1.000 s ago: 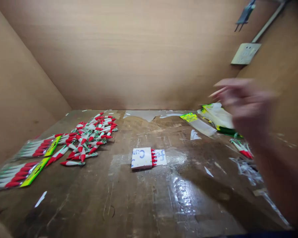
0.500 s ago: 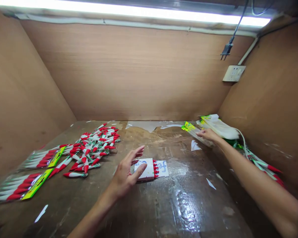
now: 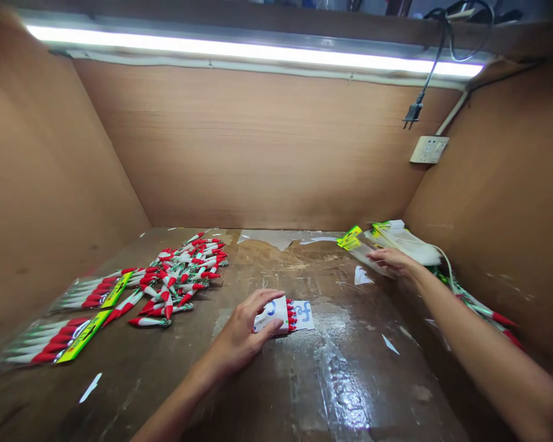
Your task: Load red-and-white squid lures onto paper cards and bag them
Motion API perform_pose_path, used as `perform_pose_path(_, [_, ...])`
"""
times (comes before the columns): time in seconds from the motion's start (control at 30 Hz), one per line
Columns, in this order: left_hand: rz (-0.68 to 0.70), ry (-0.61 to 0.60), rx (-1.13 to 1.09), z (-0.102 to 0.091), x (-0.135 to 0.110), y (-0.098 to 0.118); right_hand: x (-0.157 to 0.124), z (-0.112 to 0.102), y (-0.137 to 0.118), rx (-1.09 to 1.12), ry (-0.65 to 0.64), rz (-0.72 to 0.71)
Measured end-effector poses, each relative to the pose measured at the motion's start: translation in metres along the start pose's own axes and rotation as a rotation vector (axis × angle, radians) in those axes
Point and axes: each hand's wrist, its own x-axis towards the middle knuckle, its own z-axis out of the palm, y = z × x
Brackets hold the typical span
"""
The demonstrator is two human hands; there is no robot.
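My left hand (image 3: pixel 246 331) grips a white card holder (image 3: pixel 276 313) at the middle of the wooden bench; several red-tipped pens lie side by side in it, their red ends at its right edge. A white slip with blue writing (image 3: pixel 304 313) lies just right of it. My right hand (image 3: pixel 394 261) reaches to the far right and pinches a clear plastic sleeve with a yellow-green header (image 3: pixel 359 245), lifted off a stack of the same sleeves (image 3: pixel 408 239).
A loose heap of red-and-white pens (image 3: pixel 179 276) lies at the left. Two packed sleeves of pens (image 3: pixel 69 325) sit at the left edge. More pens (image 3: pixel 483 307) lie along the right wall. A wall socket (image 3: pixel 428 149) and a dangling plug (image 3: pixel 412 113) are at the upper right.
My left hand came in and closed on the card holder. My right hand went to the sleeve stack and lifted one sleeve. The view has tilted upward.
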Motion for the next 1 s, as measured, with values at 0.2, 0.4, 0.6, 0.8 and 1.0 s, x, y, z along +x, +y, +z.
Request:
perform_pose_path(0.2, [0.019,0.059,0.077,0.001,-0.004,0.001,-0.033,0.003,-0.030,-0.039,0.201,-0.199])
perform_pose_path(0.4, [0.322,0.135,0.363,-0.006,0.012,0.050,-0.153,0.065,-0.126,-0.068,-0.885,-0.657])
perform_pose_path(0.6, [-0.092,-0.087,0.015,-0.012,0.016,0.035,-0.191,0.111,-0.157,0.225,-1.050,-0.588])
perform_pose_path(0.8, [-0.435,-0.199,-0.386,-0.021,-0.010,-0.007,-0.171,0.143,-0.139,0.268,-0.803,-0.470])
perform_pose_path(1.0, [-0.312,0.068,-0.368,-0.034,-0.024,-0.018,-0.170,0.180,-0.141,0.344,-0.683,-0.481])
